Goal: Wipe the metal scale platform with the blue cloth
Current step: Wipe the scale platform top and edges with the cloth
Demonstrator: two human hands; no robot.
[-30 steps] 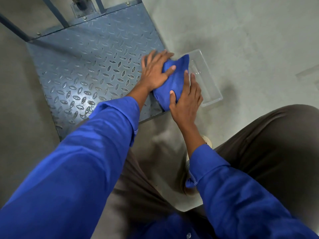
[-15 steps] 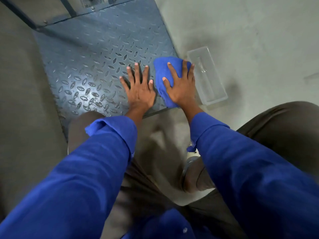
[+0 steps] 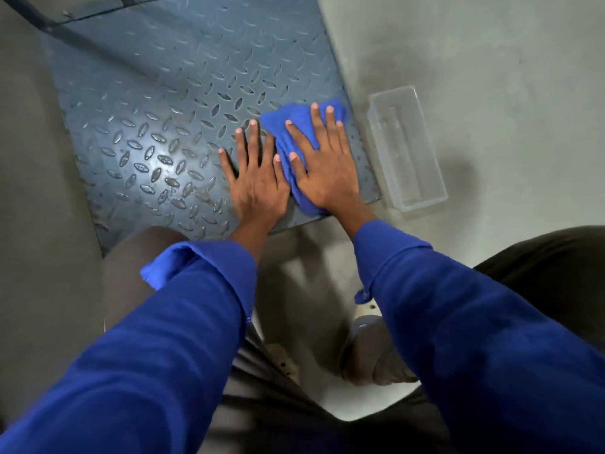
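The metal scale platform [image 3: 170, 113] is a grey tread plate lying on the floor, filling the upper left. The blue cloth [image 3: 294, 126] lies crumpled on its near right corner. My right hand [image 3: 322, 168] presses flat on the cloth with straight, spread fingers. My left hand [image 3: 255, 178] rests flat on the bare plate just left of the cloth, fingers spread, its thumb side touching the cloth's edge. Part of the cloth is hidden under my right palm.
A clear plastic tray [image 3: 409, 149] sits on the concrete floor right beside the platform's right edge. A dark frame bar [image 3: 59, 31] crosses the platform's far left corner. My knees and a shoe [image 3: 373, 352] are below the platform's near edge.
Both hands held the cloth at the platform's right edge a second ago. My left hand let go and now lies flat on the plate; my right hand spread flat on the cloth.
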